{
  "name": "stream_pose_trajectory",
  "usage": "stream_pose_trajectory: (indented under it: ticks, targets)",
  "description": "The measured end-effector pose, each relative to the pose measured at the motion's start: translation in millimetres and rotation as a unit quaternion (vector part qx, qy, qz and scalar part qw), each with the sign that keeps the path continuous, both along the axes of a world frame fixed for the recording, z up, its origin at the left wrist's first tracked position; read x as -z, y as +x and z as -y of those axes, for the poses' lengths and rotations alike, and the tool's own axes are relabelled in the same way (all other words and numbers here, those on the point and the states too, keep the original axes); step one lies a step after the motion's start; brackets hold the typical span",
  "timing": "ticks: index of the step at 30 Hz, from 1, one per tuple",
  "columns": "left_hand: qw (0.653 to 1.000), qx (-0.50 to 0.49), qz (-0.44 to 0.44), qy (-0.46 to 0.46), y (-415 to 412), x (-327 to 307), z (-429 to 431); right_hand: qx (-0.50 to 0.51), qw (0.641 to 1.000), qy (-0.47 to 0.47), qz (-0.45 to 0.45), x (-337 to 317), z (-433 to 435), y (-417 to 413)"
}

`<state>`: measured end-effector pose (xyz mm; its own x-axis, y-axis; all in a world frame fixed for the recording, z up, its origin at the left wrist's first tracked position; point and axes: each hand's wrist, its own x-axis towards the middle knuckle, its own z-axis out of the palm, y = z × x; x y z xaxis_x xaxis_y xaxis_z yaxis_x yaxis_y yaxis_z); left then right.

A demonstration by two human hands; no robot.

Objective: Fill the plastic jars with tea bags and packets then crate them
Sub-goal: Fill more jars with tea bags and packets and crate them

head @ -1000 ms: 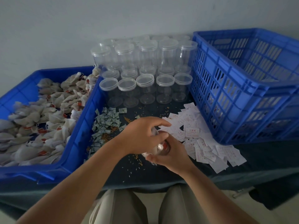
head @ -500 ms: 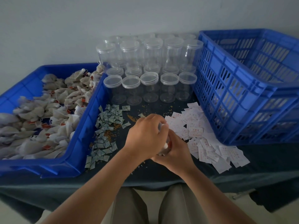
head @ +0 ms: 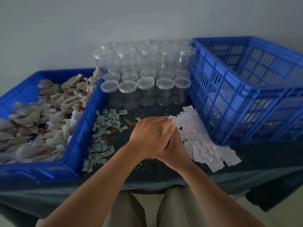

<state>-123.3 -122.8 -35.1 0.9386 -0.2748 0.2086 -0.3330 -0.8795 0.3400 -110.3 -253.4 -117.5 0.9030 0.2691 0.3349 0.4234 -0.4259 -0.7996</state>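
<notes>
Hands meet over the middle of the table, the left hand (head: 150, 136) laid across the right hand (head: 177, 150), palms close together; whether they pinch anything between them I cannot tell, since the left hides the fingers beneath it and no jar or bag shows in the clasp; just beyond the knuckles lie the white packets (head: 206, 146), spread toward the blue crate (head: 246, 110), and to the left a scatter of grey-green packets (head: 106, 126) with loose brown grains (head: 129, 122) on the dark cloth (head: 265, 154); the plastic jars (head: 146, 93) stand lidded in rows at the back, between the crate and the blue tray (head: 68, 163) heaped with tea bags (head: 49, 115); every jar in view looks unfilled, so I judge the work to be at the gathering or filling step, with crating not yet begun; the next move probably calls for parting the hands, bringing a jar forward and taking off its lid before bags and packets go in; the white packets carry red print inside a box, too small to read; the tea bags bear red tags, with no legible writing.
</notes>
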Motion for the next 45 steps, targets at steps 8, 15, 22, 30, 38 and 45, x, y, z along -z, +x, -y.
stream_pose_trajectory:
  ticks: [8,15,22,30,38,45]
  targets:
    - [0.978,-0.118,0.000,-0.170,-1.7,0.5,11.5,-0.015,0.946,-0.300,0.126,-60.1,-2.8,2.1]
    - [0.914,-0.035,0.174,-0.365,-3.3,-70.8,30.1,0.052,0.968,-0.205,0.136,-128.4,33.2,-4.6]
    - [0.877,0.011,0.048,-0.479,47.8,-134.6,79.7,0.251,0.919,-0.039,0.302,-219.5,130.4,7.2]
    - [0.958,0.180,0.144,-0.168,101.7,-118.3,177.9,0.375,0.880,-0.071,0.283,-256.1,244.8,38.6]
    - [0.878,0.222,0.332,-0.264,117.3,-79.9,212.7,0.375,0.861,-0.288,0.187,-272.3,262.7,123.6]
    - [0.849,0.233,0.362,-0.308,126.4,-74.6,215.8,0.241,0.883,-0.400,0.042,-268.6,204.5,239.9]
